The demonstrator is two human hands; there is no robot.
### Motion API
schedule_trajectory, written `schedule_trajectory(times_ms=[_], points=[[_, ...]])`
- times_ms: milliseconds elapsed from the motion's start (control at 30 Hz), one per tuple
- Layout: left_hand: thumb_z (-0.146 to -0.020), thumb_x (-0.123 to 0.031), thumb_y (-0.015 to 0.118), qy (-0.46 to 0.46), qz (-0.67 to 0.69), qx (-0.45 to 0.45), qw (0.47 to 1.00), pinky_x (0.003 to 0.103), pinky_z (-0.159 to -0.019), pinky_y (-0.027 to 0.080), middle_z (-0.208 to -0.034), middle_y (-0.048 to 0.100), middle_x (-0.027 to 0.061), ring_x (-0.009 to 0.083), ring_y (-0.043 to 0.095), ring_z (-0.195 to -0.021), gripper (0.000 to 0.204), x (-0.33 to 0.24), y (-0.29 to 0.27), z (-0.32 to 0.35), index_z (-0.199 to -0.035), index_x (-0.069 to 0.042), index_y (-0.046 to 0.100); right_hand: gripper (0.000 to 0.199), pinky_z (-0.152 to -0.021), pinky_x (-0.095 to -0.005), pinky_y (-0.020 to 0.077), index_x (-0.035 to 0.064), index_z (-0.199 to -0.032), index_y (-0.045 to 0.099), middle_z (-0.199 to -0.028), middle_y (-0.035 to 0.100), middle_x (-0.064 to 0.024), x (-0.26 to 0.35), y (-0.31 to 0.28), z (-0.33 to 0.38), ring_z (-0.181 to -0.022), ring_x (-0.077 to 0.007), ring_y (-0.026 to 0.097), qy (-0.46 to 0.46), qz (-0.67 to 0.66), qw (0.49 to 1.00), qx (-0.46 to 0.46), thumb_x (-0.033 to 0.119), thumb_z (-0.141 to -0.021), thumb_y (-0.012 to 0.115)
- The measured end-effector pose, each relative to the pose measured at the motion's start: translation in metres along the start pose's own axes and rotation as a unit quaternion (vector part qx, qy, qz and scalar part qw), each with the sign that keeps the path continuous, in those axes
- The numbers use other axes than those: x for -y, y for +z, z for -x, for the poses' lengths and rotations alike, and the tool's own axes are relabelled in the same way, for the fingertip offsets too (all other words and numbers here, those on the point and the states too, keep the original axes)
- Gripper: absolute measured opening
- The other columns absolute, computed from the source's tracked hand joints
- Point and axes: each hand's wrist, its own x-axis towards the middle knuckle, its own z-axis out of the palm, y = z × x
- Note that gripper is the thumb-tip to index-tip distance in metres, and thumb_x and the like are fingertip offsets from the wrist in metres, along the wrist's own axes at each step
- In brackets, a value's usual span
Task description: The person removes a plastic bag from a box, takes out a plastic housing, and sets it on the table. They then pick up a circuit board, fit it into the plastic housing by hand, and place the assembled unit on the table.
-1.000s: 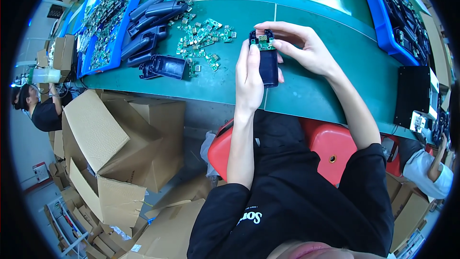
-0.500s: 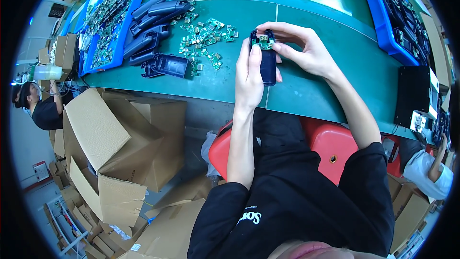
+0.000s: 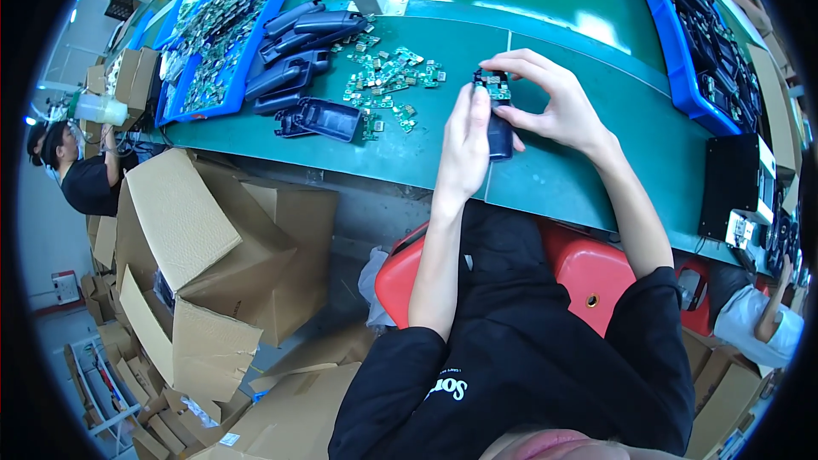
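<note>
A dark blue plastic casing (image 3: pixel 501 141) is held upright above the table between my two hands. Set in its upper end is a small green circuit board (image 3: pixel 493 88). My left hand (image 3: pixel 463 153) is closed along the casing's left side, its thumb lying up toward the board. From the right, my right hand (image 3: pixel 558 104) curves round the top end, index fingertip at the upper edge and thumb by the board's lower edge. To the left, several loose circuit boards (image 3: pixel 390 75) lie scattered beside a pile of dark plastic casings (image 3: pixel 294 55), some of them open half shells (image 3: pixel 332 119).
A blue bin (image 3: pixel 274 2) of circuit boards stands at the left, another blue bin (image 3: pixel 673 43) of dark parts at the right. A black box-shaped device (image 3: pixel 731 183) sits at the table's right end. An open cardboard box (image 3: pixel 183 221) stands below left; other people are at both sides.
The whole view has shifted a little, so the table things appear farther right and lower. My right thumb has slid from the board's face to its lower edge. Both hands still grip the casing.
</note>
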Motion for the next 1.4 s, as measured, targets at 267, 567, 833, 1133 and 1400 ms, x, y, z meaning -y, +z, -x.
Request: schedule_trajectory(times_ms=[267,567,833,1133,1400], points=[[-0.106,-0.027,0.046,-0.012,-0.026,-0.019,0.999,0.028,-0.065,0.054,-0.096,0.066,0.0113,0.0174,0.070,-0.076,0.034,-0.013,-0.007,0.012,-0.124,0.001,0.050,0.045,-0.092,-0.0317,0.0528,0.0060,-0.123,0.065,-0.119,0.066,-0.0084,-0.003,0.009,-0.008,-0.107,-0.0214,0.065,0.063,-0.070,0.996,0.005,0.003,-0.079,0.074],[-0.096,-0.021,0.061,0.128,-0.545,-0.316,0.766,0.040,-0.074,0.049,-0.086,0.057,0.0134,0.0300,0.062,-0.079,0.028,-0.089,-0.103,0.046,-0.115,0.000,0.058,0.042,-0.092,-0.0321,0.0525,0.0079,-0.122,0.065,-0.117,0.068,-0.0065,-0.069,0.002,-0.038,-0.106,-0.0179,0.065,0.130,-0.005,0.991,-0.028,0.009,-0.081,0.074],[-0.094,-0.028,0.060,0.023,-0.602,-0.362,0.711,0.045,-0.075,0.048,-0.087,0.057,0.0143,0.0363,0.061,-0.080,0.043,-0.071,-0.135,0.043,-0.128,-0.003,0.050,0.043,-0.096,-0.0358,0.0493,0.0103,-0.125,0.065,-0.118,0.067,-0.0071,-0.079,-0.007,-0.060,-0.112,-0.0210,0.062,0.159,0.071,0.984,0.041,0.017,-0.083,0.074],[-0.094,-0.011,0.056,0.080,-0.490,-0.389,0.776,0.041,-0.073,0.050,-0.096,0.059,0.0147,0.0290,0.063,-0.079,0.045,-0.069,-0.132,0.047,-0.137,-0.004,0.046,0.035,-0.097,-0.0398,0.0474,0.0093,-0.118,0.066,-0.114,0.066,-0.0095,-0.003,0.027,-0.073,-0.112,-0.0276,0.060,-0.070,0.172,0.978,0.094,0.016,-0.085,0.073],[-0.103,-0.010,0.047,0.133,-0.142,-0.260,0.946,0.030,-0.073,0.054,-0.104,0.060,0.0114,0.0192,0.063,-0.085,0.034,-0.058,-0.126,0.054,-0.136,-0.001,0.043,0.025,-0.085,-0.0367,0.0522,0.0068,-0.113,0.064,-0.106,0.068,-0.0075,-0.009,0.044,-0.076,-0.096,-0.0253,0.066,-0.100,0.196,0.966,0.135,0.015,-0.089,0.069]])
